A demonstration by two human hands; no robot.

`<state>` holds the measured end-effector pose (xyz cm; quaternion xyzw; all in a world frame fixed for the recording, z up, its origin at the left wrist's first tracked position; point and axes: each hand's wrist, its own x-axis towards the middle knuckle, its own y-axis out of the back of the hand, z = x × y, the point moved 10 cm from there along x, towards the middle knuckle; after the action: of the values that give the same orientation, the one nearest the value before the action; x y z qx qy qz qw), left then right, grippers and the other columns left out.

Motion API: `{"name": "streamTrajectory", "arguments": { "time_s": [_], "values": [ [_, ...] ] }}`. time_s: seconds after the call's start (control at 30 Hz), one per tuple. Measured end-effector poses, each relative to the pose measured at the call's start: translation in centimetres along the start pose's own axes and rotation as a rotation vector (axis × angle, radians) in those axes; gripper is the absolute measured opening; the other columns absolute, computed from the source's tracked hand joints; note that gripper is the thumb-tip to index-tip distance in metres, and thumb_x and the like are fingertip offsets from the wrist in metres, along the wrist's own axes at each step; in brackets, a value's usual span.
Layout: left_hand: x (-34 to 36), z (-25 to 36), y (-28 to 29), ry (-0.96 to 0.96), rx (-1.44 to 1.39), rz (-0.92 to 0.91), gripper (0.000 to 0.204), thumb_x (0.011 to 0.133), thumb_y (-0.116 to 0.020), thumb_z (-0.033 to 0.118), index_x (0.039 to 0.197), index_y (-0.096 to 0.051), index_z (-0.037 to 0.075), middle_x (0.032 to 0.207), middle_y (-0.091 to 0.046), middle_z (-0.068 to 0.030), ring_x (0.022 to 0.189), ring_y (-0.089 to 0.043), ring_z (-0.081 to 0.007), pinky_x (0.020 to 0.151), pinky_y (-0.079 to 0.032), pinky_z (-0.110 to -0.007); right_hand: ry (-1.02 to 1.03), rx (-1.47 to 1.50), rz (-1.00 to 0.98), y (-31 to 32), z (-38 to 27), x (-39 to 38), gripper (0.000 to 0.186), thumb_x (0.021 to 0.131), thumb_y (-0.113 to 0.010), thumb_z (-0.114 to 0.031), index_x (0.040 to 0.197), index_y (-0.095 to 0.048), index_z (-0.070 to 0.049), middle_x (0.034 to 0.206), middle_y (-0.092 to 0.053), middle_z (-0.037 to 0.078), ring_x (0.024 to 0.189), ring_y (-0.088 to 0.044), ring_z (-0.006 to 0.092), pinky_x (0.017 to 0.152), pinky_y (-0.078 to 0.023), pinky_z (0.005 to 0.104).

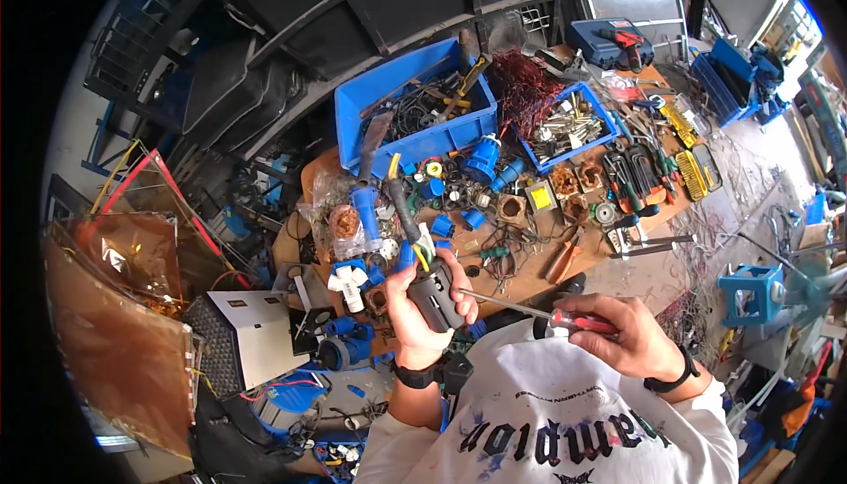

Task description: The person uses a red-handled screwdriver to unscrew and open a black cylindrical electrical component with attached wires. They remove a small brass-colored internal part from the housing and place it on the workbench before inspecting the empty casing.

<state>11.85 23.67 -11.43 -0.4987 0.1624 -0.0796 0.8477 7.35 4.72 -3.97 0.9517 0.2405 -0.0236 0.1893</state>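
Note:
My left hand [415, 316] is wrapped round a dark grey cylindrical housing [434, 299] with a slot in its side. A thick black cable [404, 206] with yellow parts rises from its upper end. My right hand [613, 343] grips a screwdriver [573, 321] by its red handle; the long shaft points left, its tip at or very near the housing's side beside my left fingers. Both hands are in front of my body, below the cluttered wooden table [538, 268].
Blue crates [353, 131] of cables and metal pieces, hand tools [644, 175], pliers [562, 259] and blue and white fittings [346, 281] crowd the table. An open pale box [247, 334] and brown panels [123, 343] stand left; a blue frame [750, 294] is at right.

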Motion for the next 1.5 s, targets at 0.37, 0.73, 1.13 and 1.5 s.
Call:
{"name": "streamTrajectory", "arguments": {
  "time_s": [0.37, 0.73, 1.13, 1.5],
  "values": [
    [-0.3, 0.1, -1.2, -0.070, 0.170, -0.061, 0.048, 0.084, -0.043, 0.043, 0.107, -0.047, 0.001, 0.071, -0.053, -0.0137, 0.057, -0.056, -0.0245, 0.051, -0.047, -0.037, 0.059, -0.028, 0.007, 0.1, -2.0, -0.7, 0.035, 0.085, -0.062, -0.014, 0.117, -0.057, 0.000, 0.091, -0.067, 0.017, 0.083, -0.068, 0.0290, 0.072, -0.053, 0.0341],
    [-1.1, 2.1, -1.3, -0.267, 0.533, -0.027, 0.048, 0.081, -0.051, 0.039, 0.103, -0.050, -0.003, 0.070, -0.057, -0.0152, 0.059, -0.057, -0.0198, 0.052, -0.048, -0.030, -0.149, 0.169, -0.115, -1.0, -1.0, -1.3, 0.034, 0.089, -0.059, -0.015, 0.119, -0.055, 0.000, 0.079, -0.065, 0.013, 0.069, -0.065, 0.0193, 0.063, -0.050, 0.0306],
    [-1.7, 2.6, -1.5, -0.333, 0.590, 0.001, 0.048, 0.078, -0.053, 0.039, 0.102, -0.051, -0.002, 0.070, -0.058, -0.0145, 0.059, -0.055, -0.0179, 0.054, -0.047, -0.028, 0.133, -0.295, -0.035, -0.5, -5.3, -1.4, 0.040, 0.083, -0.064, -0.010, 0.120, -0.054, -0.002, 0.084, -0.063, 0.014, 0.067, -0.065, 0.0290, 0.063, -0.053, 0.0369],
    [-1.7, 4.1, -1.2, -0.437, 0.683, 0.008, 0.049, 0.081, -0.050, 0.042, 0.105, -0.048, -0.001, 0.069, -0.056, -0.0139, 0.060, -0.056, -0.0206, 0.055, -0.049, -0.030, -0.125, 0.409, -0.154, -2.4, -0.8, -0.6, 0.035, 0.094, -0.053, -0.018, 0.125, -0.050, -0.001, 0.082, -0.058, 0.003, 0.058, -0.054, 0.0122, 0.055, -0.047, 0.0260]
  ]
}}
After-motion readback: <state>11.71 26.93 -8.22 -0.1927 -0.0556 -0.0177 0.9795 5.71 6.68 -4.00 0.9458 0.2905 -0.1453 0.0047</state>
